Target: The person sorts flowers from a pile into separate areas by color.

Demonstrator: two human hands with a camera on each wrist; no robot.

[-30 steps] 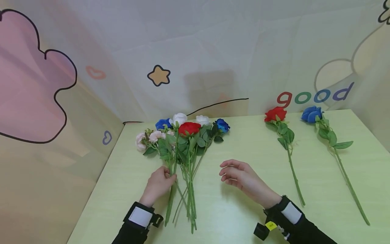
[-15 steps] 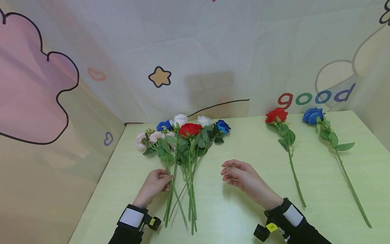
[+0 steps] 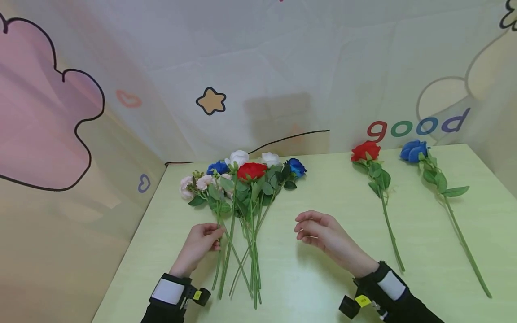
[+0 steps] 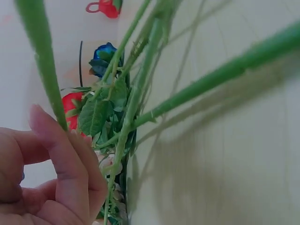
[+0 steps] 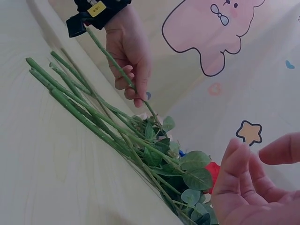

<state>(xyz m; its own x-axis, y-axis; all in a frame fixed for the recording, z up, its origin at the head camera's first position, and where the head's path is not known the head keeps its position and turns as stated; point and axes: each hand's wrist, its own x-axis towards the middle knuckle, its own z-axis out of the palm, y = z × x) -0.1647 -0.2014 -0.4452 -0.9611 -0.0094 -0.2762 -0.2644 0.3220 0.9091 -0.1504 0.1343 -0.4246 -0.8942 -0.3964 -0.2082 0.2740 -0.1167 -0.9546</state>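
Observation:
A loose bunch of artificial flowers lies left of centre, with a red rose [image 3: 251, 171], white roses [image 3: 237, 157], blue roses [image 3: 296, 167] and pale pink blooms [image 3: 204, 181]. At the bunch's left side my left hand [image 3: 198, 244] pinches one green flower stem [image 5: 112, 61] between thumb and fingers. The right wrist view shows this stem raised above the others. Its bloom is hidden among the leaves, so I cannot tell which flower it bears. My right hand [image 3: 331, 240] hovers right of the bunch, fingers loosely bent, holding nothing.
On the right of the pale table [image 3: 307, 287] lie a single red rose [image 3: 365, 151] and a single blue rose [image 3: 414, 151], stems toward the front. Behind the table hangs a printed cloth backdrop [image 3: 282, 67]. The bunch's lower stems [image 3: 254, 269] cross one another.
My left hand has moved left with the pinched stem, drawing its lower end away from the other stems. My right hand has barely moved.

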